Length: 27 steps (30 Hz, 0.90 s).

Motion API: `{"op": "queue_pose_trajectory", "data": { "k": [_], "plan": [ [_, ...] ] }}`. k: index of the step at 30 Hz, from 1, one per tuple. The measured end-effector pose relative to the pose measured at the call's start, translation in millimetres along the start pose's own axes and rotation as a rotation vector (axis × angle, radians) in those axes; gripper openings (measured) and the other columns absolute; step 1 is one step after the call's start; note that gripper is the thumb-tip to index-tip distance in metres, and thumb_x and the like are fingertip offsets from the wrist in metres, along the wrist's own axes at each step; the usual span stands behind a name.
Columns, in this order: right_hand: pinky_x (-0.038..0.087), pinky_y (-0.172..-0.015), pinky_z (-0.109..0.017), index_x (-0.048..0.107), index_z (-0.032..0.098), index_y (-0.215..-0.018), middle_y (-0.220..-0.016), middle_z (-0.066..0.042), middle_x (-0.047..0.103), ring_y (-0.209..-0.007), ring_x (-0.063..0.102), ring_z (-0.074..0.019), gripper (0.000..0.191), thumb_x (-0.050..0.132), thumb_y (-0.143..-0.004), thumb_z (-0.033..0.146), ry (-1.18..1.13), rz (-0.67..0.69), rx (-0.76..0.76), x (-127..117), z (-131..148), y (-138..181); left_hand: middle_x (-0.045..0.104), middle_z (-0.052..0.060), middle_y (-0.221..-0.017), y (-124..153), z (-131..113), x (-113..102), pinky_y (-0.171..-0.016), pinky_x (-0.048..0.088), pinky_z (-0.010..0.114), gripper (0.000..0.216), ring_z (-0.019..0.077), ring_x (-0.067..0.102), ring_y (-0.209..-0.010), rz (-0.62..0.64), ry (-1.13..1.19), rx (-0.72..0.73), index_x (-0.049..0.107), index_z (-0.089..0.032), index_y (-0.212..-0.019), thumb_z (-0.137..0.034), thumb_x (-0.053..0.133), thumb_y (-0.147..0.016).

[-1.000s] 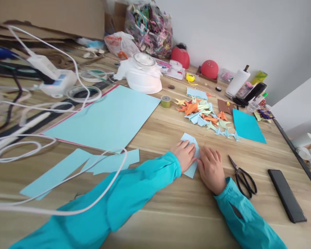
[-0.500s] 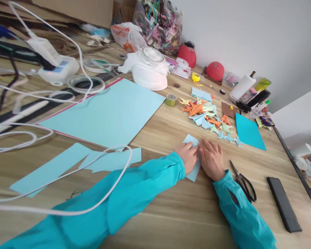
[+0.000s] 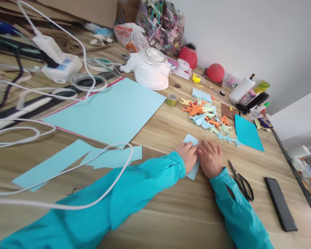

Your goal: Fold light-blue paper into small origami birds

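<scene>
Near right, a black phone (image 3: 280, 204) is lying on the wooden table (image 3: 155, 214), and black-handled scissors (image 3: 237, 175) are resting between it and the right hand (image 3: 210, 158). Farther in, the pale blue paper piece (image 3: 191, 139) is lying under the left hand (image 3: 187, 156), whose fingers are curling over it and pressing down. The right hand is lying palm down along the paper's right edge, fingers close together, thumb near the left fingertips; whether either hand is pinching the paper I cannot tell. The step in hand is seemingly pressing or creasing a fold, so the next move calls for keeping the edges lined up under steady pressure. At left, cut blue strips (image 3: 53, 162) are lying nearer than a large blue sheet (image 3: 111, 110). Beyond the hands, small folded paper shapes (image 3: 197, 110) are lying in a heap, a spool (image 3: 171, 100) standing to their left.
</scene>
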State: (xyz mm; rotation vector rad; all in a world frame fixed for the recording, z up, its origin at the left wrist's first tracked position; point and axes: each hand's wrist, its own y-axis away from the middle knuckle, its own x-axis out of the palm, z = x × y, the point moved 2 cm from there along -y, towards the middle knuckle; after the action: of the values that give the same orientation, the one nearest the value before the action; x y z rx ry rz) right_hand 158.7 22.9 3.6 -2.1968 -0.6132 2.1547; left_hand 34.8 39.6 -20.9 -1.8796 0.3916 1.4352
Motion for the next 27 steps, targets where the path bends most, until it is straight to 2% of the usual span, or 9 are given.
{"op": "queue_pose_trajectory", "data": {
  "k": [4, 11, 17, 27],
  "plan": [
    [0.025, -0.101, -0.053, 0.057, 0.026, -0.119, -0.13, -0.004, 0.054, -0.118, 0.046, -0.0264, 0.035, 0.033, -0.094, 0.031, 0.021, 0.019, -0.019, -6, -4, 16, 0.058, 0.013, -0.112, 0, 0, 2, -0.079, 0.036, 0.04, 0.026, 0.0257, 0.048, -0.102, 0.039, 0.018, -0.009, 0.063, -0.014, -0.103, -0.025, 0.048, -0.086],
    [0.025, -0.101, -0.052, 0.056, 0.024, -0.12, -0.13, -0.006, 0.053, -0.118, 0.045, -0.0263, 0.034, 0.035, -0.093, 0.029, 0.047, 0.007, -0.048, -10, -5, 35, 0.058, 0.012, -0.114, -2, 1, 1, -0.076, 0.036, 0.04, 0.032, 0.0267, 0.047, -0.101, 0.041, 0.01, -0.009, 0.062, -0.01, -0.103, -0.029, 0.041, -0.088],
    [0.023, -0.104, -0.049, 0.058, 0.021, -0.117, -0.128, -0.007, 0.056, -0.118, 0.045, -0.0244, 0.033, 0.036, -0.093, 0.027, 0.042, -0.013, -0.083, -13, -4, 37, 0.058, 0.011, -0.115, -2, 2, 0, -0.076, 0.036, 0.041, 0.031, 0.0267, 0.046, -0.102, 0.036, 0.025, -0.004, 0.063, -0.011, -0.102, -0.029, 0.042, -0.088],
    [0.023, -0.103, -0.051, 0.055, 0.021, -0.121, -0.132, -0.008, 0.052, -0.119, 0.045, -0.0248, 0.035, 0.034, -0.093, 0.028, 0.039, 0.044, -0.085, -12, -5, 30, 0.057, 0.014, -0.11, -1, -2, 2, -0.082, 0.034, 0.043, 0.027, 0.0271, 0.045, -0.102, 0.057, 0.045, -0.01, 0.064, -0.013, -0.102, -0.025, 0.047, -0.084]
  ]
}}
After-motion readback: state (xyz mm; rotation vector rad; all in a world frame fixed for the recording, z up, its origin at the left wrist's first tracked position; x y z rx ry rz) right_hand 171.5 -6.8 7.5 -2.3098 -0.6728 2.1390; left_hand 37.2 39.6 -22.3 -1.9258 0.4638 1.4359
